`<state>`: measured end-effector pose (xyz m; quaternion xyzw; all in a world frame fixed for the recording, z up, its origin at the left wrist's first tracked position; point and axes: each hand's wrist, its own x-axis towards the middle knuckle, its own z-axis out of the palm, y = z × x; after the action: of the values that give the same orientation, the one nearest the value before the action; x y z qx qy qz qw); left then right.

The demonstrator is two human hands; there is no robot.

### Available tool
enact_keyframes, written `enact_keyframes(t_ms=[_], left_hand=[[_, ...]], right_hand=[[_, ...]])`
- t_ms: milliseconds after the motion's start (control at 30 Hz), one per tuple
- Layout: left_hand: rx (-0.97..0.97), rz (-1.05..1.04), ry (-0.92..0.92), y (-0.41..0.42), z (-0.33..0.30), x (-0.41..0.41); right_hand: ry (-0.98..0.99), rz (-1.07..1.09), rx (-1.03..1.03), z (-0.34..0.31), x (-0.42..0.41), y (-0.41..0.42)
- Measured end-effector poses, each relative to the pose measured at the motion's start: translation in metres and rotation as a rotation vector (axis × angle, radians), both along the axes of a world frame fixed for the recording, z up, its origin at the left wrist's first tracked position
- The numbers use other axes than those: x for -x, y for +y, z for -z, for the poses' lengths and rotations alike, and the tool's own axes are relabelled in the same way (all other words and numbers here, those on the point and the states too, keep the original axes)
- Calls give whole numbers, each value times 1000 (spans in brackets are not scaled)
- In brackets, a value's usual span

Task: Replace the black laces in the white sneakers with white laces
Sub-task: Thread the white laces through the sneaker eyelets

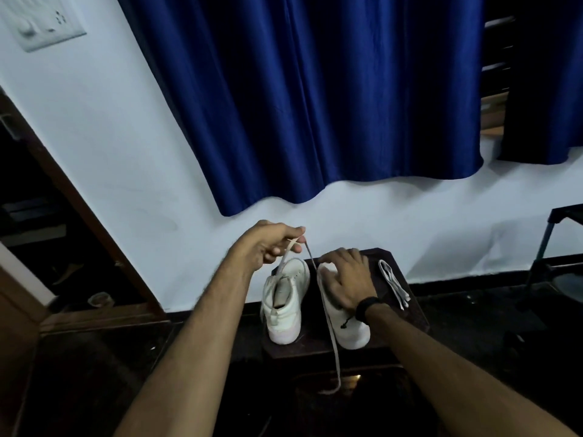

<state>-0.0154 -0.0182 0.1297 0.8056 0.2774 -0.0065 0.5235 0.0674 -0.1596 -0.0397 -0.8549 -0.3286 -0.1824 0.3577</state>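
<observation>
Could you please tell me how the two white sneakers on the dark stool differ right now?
The left white sneaker stands free, its collar open to view; the right white sneaker is pressed under the right hand. The left hand pinches a white lace running to the left sneaker, while another lace trails from the right sneaker over the dark stool edge. Both stand upright, toes toward the wall.
</observation>
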Motion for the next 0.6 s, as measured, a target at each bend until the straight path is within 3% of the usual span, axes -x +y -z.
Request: enact_keyframes(t_ms=[133,233,300,367,433,500,600], left_hand=[[363,-29,-116,-18,3,-7],[556,-107,-193,-30,7,-5],[663,-158,-256,-30,11,-3],[743,-214,-320,-30,14,-2],[785,-250,-356,-29,16,-1],[788,-294,-391,-23,17,1],[715,-426,-446,3,23,5]], right_hand=[[368,-417,-348,-41,31,6],[440,-361,-554,-53,45,12],[403,-257,-536,-52,46,10],[263,-171,-367,-43,42,7],[216,-215,-288,-35,38,3],[310,-323,-370,-33,36,-5],[615,-498,-539,-44,27,-32]])
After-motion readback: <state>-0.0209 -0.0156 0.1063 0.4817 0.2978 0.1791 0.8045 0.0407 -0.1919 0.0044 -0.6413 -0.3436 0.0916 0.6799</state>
